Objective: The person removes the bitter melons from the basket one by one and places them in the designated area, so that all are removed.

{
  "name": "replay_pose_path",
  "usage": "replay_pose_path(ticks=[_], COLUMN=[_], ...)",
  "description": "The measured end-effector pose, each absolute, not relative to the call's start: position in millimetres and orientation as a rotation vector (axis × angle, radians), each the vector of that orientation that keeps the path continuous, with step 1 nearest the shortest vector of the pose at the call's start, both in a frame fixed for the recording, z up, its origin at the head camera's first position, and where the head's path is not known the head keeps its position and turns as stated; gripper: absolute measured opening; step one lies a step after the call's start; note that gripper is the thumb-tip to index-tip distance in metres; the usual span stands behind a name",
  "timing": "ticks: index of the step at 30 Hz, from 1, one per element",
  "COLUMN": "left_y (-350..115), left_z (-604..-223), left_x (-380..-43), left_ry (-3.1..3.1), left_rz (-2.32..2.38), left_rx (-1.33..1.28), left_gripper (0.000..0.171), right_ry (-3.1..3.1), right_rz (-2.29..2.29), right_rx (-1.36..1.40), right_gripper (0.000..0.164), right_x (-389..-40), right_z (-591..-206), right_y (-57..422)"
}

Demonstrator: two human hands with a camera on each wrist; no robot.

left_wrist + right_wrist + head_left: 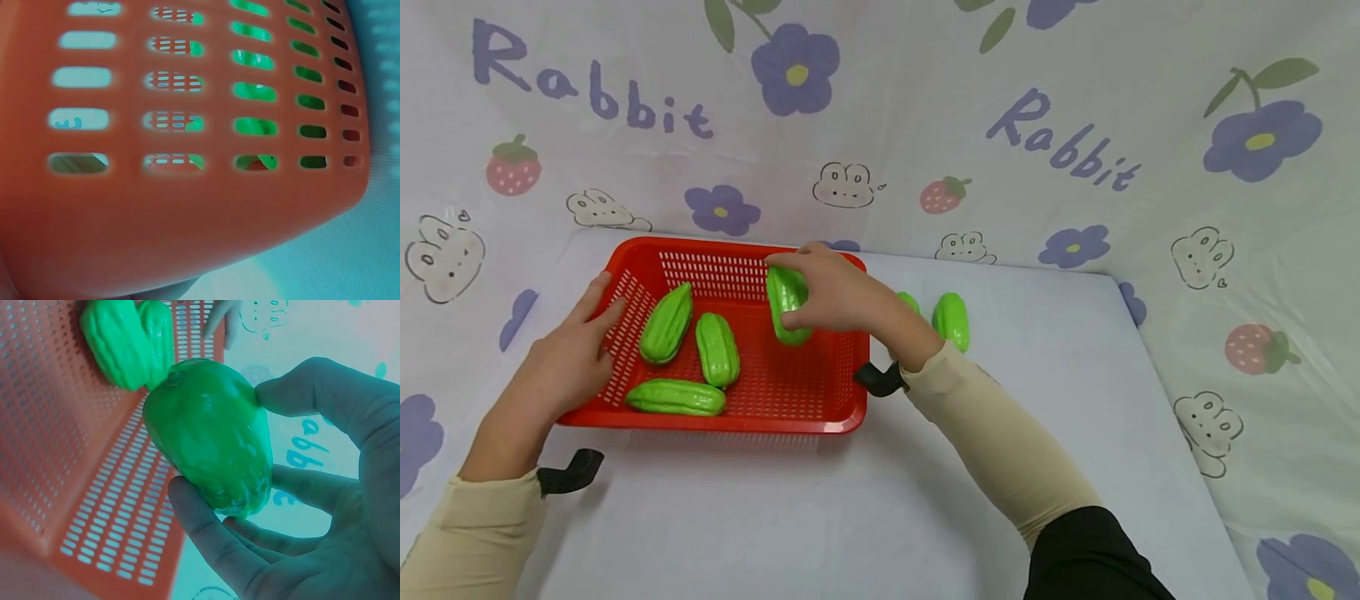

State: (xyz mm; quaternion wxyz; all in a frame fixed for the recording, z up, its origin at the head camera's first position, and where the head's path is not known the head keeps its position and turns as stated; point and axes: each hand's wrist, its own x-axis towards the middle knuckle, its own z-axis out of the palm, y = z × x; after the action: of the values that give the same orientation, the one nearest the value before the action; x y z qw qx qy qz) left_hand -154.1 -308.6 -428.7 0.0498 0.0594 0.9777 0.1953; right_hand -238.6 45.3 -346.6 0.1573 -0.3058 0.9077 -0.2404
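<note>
My right hand (831,287) pinches a smooth, faintly ribbed green gourd (209,437) between thumb and fingers, above the right half of a red plastic basket (752,425). In the right wrist view the thumb presses one side and the fingertips the other. My left hand (568,358) grips the basket's left rim, its fingers reaching over the edge. Inside, on the left, lie a pointed gourd (667,325), a shorter gourd (717,350) and a gourd (676,397) lying sideways along the front wall. Through the slots of the basket wall (125,219), green shows in the left wrist view.
To the right of the basket, a gourd (951,321) lies on the white-covered table (1000,467). Another gourd (908,301) beside it is mostly hidden by my right forearm. A printed cloth (880,125) with rabbits and flowers hangs behind the table.
</note>
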Motion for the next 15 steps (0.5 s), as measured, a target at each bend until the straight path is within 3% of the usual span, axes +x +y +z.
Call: replay_pose_path(ticks=[15], left_y=[-308], left_z=[-430], left_x=[-154], left_ry=[2.973], left_rz=[0.610], left_rx=[0.181], left_gripper=[0.077], right_ry=[2.639], right_rz=[-0.833], right_rx=[-0.876], right_gripper=[0.079], right_x=[-232], right_z=[-339], right_y=[81])
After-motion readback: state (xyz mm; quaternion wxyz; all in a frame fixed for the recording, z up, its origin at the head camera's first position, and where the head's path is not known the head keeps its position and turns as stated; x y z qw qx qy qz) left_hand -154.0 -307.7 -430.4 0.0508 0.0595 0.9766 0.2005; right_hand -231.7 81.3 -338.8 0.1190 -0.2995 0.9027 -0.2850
